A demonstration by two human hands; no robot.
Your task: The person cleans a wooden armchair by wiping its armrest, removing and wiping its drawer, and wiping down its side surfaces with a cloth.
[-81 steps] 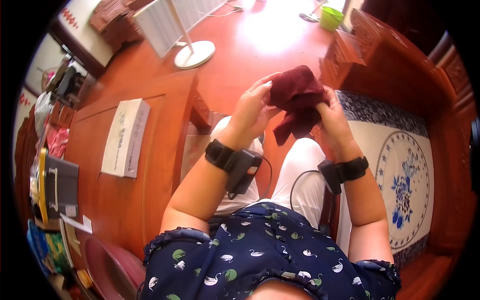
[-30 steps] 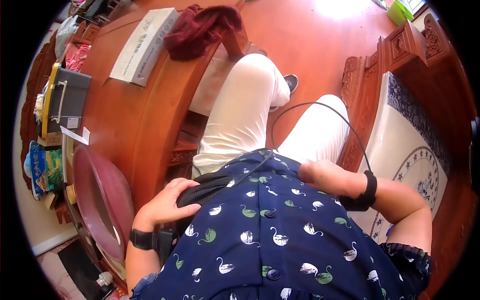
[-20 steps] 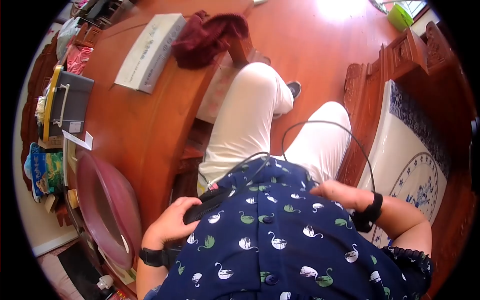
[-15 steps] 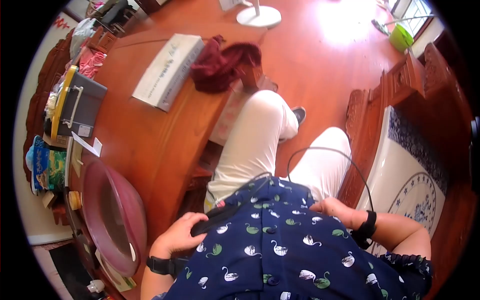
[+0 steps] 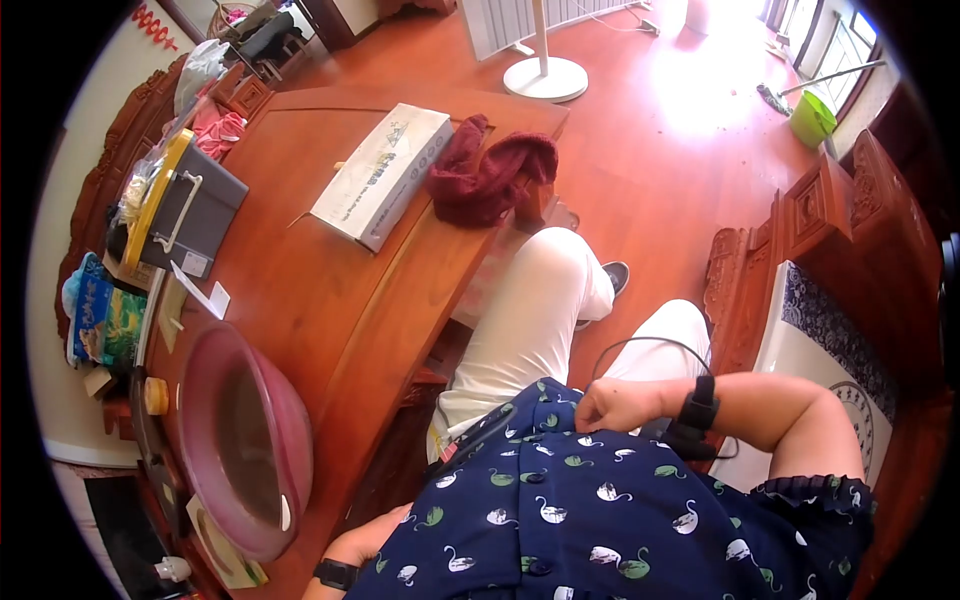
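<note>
**Right hand up against the shirt, left hand half lost behind it**

OK so from where I'm standing, the thing to look at is how the shirt sits against the right fingers. It's right there under the tips, dark blue with swans on it. Its button line runs lengthwise just to the left of those fingers, and most of the fabric spreads back from them toward the body. They're curled in pretty tight, but whether they've pinched any fabric, I honestly can't tell.

Left hand is lower down and off to the left of the right one. The shirt's side covers its fingers, so no clue how far apart they are or if they've got anything. Easy call that the right fingers are the nearer ones to the button line.

A black cable loops just ahead of the right fingers. Well forward and to their left, a dark red cloth lies bunched at the edge of the desk, longer side to side I'd say, with a white box just beyond its left end. Neither hand is touching that cloth. Big pink basin is left of both hands.
</note>
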